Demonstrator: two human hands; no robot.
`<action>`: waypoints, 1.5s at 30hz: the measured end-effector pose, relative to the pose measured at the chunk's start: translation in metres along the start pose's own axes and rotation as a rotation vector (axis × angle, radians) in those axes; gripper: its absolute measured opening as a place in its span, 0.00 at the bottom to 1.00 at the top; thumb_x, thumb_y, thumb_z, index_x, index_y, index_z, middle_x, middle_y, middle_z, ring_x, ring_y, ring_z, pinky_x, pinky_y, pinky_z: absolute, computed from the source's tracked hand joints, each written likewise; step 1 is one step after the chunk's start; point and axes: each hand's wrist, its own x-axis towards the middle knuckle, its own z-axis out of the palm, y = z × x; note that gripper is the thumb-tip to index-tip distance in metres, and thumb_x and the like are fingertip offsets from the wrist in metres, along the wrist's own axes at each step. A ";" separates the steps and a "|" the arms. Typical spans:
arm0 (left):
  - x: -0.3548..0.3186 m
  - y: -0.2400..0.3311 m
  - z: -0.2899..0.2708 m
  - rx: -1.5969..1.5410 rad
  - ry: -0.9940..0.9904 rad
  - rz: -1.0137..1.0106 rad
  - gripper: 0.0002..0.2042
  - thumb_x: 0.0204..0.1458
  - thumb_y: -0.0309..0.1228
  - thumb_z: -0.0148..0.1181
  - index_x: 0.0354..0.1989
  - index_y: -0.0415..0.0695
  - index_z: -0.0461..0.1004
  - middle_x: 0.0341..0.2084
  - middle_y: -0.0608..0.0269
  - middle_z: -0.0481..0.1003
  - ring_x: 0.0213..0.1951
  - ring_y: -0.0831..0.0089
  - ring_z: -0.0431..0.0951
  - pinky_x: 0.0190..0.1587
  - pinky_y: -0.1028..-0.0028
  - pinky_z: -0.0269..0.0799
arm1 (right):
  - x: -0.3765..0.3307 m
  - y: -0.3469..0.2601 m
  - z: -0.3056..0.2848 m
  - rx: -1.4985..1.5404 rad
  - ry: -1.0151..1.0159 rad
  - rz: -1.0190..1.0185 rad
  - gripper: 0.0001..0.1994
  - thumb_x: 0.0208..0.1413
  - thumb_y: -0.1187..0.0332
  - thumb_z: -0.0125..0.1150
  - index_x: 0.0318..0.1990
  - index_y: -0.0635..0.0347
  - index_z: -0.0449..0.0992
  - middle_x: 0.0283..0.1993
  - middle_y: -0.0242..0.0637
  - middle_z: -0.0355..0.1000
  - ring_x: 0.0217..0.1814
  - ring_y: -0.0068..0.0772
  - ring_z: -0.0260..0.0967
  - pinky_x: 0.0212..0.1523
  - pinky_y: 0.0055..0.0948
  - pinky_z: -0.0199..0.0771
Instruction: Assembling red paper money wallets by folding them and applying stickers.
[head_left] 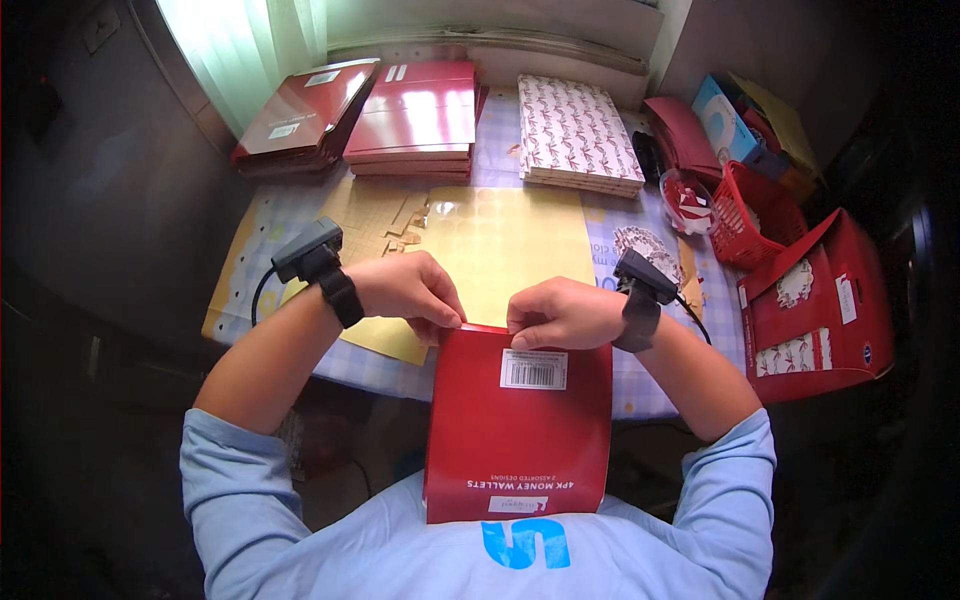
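Note:
A flat red cardboard packet [520, 425] with a white barcode label rests against my front, upside down to me. At its far left corner, the thumb and fingers of my left hand [425, 295] pinch the edge. My right hand [565, 312] is closed on the same far edge, further right, with its fingers curled and its thumb near the barcode label. The inside of the packet and the underside of my right fingers are hidden. Each of my wrists wears a black strap with a small dark device and a cable.
Stacks of red card sleeves [415, 110] and patterned white sheets [580, 130] stand at the table's back. Yellow sheets [500, 235] lie ahead of my hands. On the right are a clear tub [688, 203], a red basket [738, 215] and an open red packet [860, 335].

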 end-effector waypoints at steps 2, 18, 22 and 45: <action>0.001 0.000 0.002 0.105 0.037 0.024 0.12 0.55 0.32 0.63 0.41 0.34 0.79 0.31 0.60 0.80 0.32 0.76 0.81 0.36 0.77 0.79 | 0.000 0.000 0.001 0.021 0.001 0.020 0.10 0.57 0.66 0.62 0.36 0.65 0.74 0.29 0.34 0.74 0.32 0.21 0.69 0.34 0.25 0.71; -0.010 -0.041 0.086 -0.391 0.383 0.517 0.14 0.56 0.24 0.60 0.50 0.35 0.70 0.44 0.59 0.76 0.46 0.77 0.76 0.51 0.74 0.72 | -0.029 0.003 0.010 0.004 0.322 0.041 0.11 0.52 0.64 0.65 0.33 0.63 0.76 0.34 0.39 0.70 0.36 0.31 0.69 0.37 0.28 0.70; -0.004 -0.041 0.090 -0.267 0.445 0.563 0.13 0.57 0.23 0.58 0.50 0.35 0.70 0.43 0.59 0.76 0.45 0.77 0.76 0.50 0.75 0.72 | -0.037 0.004 0.014 -0.002 0.390 0.029 0.11 0.52 0.63 0.66 0.31 0.61 0.75 0.36 0.37 0.66 0.37 0.31 0.67 0.39 0.28 0.69; 0.035 -0.032 0.106 -0.677 0.554 0.790 0.08 0.63 0.24 0.48 0.47 0.36 0.70 0.45 0.53 0.77 0.49 0.73 0.76 0.54 0.75 0.71 | -0.122 0.026 0.025 0.374 0.696 0.013 0.17 0.56 0.69 0.64 0.51 0.65 0.74 0.42 0.37 0.77 0.42 0.20 0.72 0.45 0.21 0.72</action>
